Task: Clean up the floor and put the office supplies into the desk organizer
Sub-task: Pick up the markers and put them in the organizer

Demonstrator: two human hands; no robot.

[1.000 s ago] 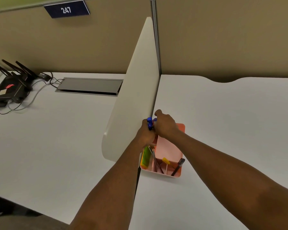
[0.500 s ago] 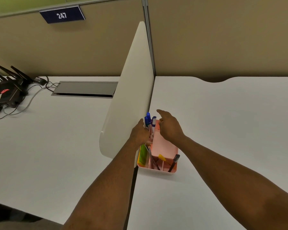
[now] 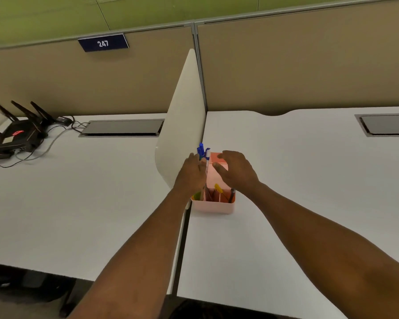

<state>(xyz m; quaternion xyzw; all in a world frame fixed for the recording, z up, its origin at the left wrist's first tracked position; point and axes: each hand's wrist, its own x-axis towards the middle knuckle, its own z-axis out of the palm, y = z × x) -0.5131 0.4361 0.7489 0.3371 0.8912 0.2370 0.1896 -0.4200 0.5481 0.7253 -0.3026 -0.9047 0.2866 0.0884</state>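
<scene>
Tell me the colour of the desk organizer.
The desk organizer is pale pink, seen in the head view, the only view here.

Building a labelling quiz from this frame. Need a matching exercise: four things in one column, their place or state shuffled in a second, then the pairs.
Things:
1. desk organizer
2. router
3. blue-capped pens
4. right hand

Place or state:
A. far left of the left desk, cables attached
B. open, fingers spread above the organizer
C. standing upright in the organizer beside the left hand
D. pink, on the right desk against the white divider

Pairs: 1-D, 2-A, 3-C, 4-B
</scene>
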